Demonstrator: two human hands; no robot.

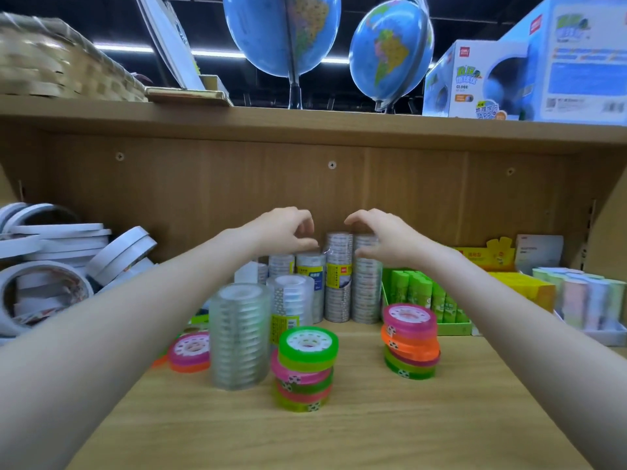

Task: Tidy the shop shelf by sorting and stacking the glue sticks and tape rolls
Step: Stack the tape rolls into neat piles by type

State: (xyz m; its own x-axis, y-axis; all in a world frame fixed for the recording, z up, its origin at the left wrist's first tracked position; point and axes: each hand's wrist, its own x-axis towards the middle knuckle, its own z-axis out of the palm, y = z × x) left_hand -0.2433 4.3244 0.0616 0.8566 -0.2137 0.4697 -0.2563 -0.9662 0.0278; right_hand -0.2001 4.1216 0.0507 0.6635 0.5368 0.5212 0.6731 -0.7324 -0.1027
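Two tall stacks of clear tape rolls [338,276] stand at the back of the shelf, with shorter clear stacks [239,334] in front. My left hand [285,232] hovers with loosely curled fingers just left of the tall stacks and holds nothing. My right hand [381,237] is cupped over the top of the right tall stack [366,286], thumb in front of it. Coloured tape rolls stand in two piles, one in the middle [307,364] and one to the right [410,340], with a few more on the left [190,351]. Green glue sticks [427,293] fill a tray at the right.
White double-sided tape rolls [54,266] are heaped at the left. Yellow boxes [522,290] and pastel rolls [587,300] sit at the right. The wooden shelf [339,435] runs to the front edge. Above it, globes [390,52], a basket and boxes stand.
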